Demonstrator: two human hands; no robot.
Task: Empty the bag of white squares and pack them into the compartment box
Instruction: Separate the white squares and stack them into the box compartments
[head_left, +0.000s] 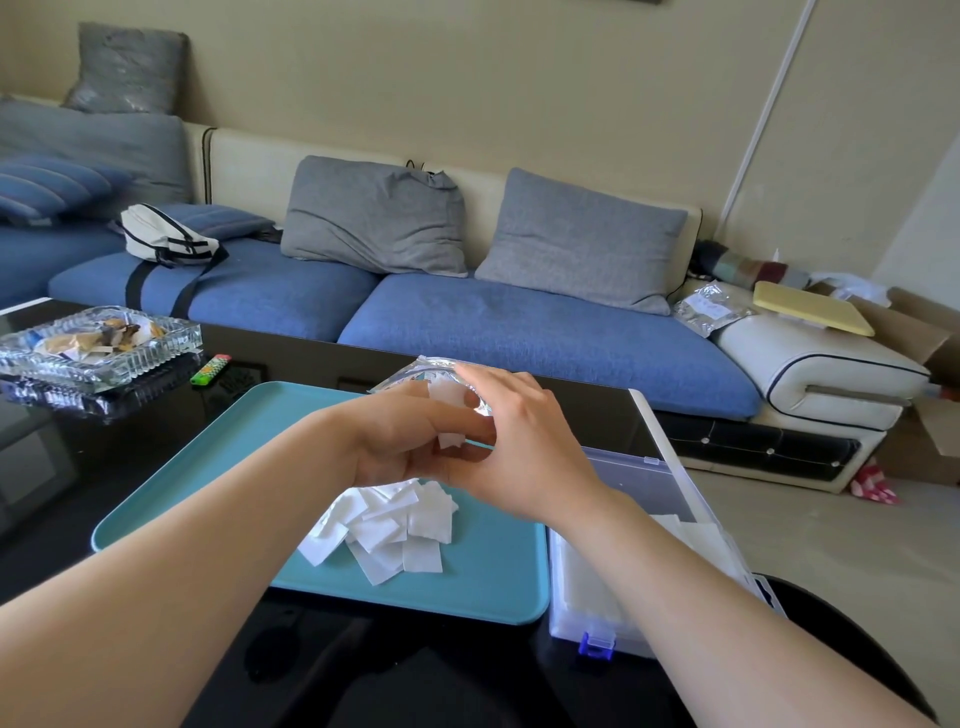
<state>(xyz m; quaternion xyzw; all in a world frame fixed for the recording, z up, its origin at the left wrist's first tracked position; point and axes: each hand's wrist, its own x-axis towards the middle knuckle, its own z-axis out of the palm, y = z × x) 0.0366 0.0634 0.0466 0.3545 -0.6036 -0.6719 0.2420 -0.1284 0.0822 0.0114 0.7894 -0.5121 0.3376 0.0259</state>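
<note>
white squares (387, 525), teal tray (218, 467), blue sofa (519, 322)

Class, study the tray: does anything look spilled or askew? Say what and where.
Yes: squares lie in a loose, overlapping heap on the tray, below the left hand and right hand gripping the bag, not in the box beside it.

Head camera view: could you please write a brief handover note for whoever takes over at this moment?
Left hand and right hand both grip the bag above the tray, with a few squares at its mouth.
A pile of white squares lies on the tray; the box stands right of it.
Done: a pile tipped out.
Left: finish emptying the bag, then pack the squares into the box.
</note>
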